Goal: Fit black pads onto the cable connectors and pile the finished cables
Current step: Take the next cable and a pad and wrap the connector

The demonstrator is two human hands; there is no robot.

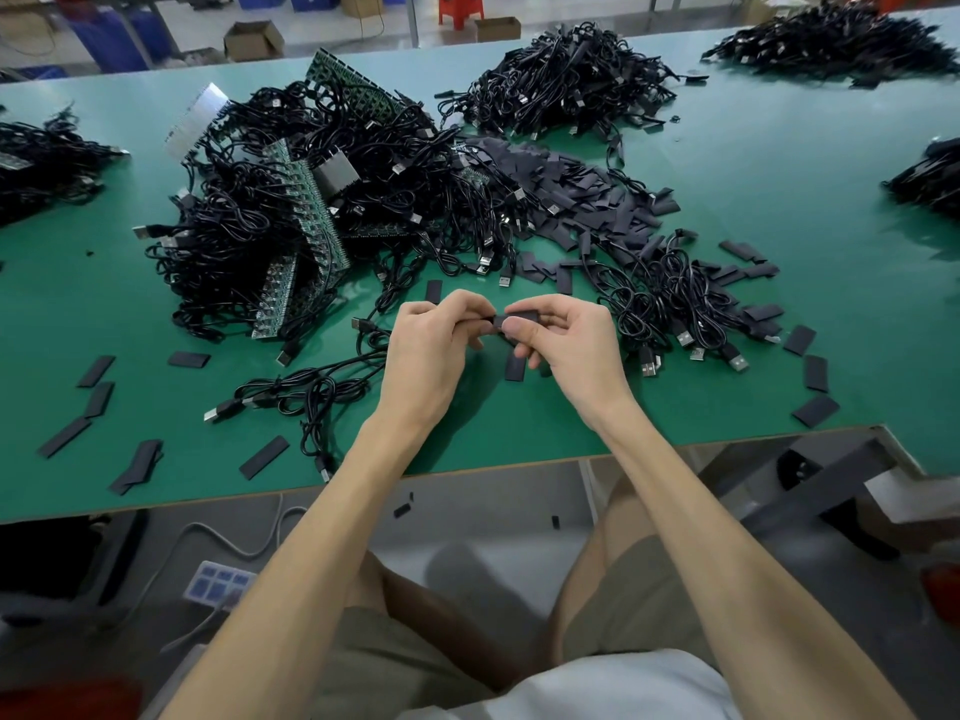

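My right hand is curling narrow, thumb and forefinger pinching a black pad just above the green table at the centre of the frame. My left hand is closing tight too, its fingertips pinching at the pad's left end; whether a connector is sitting inside that pinch I cannot tell. Bare green is showing between my wrists and the table's near edge, and more is opening toward the right. A tangle of USB cables with circuit board strips is crowding the left, a heap of loose pads is lying behind my hands, and a smaller cable pile is sitting right beside them. An open cardboard box is standing on the floor at upper left; its contents are not showing.
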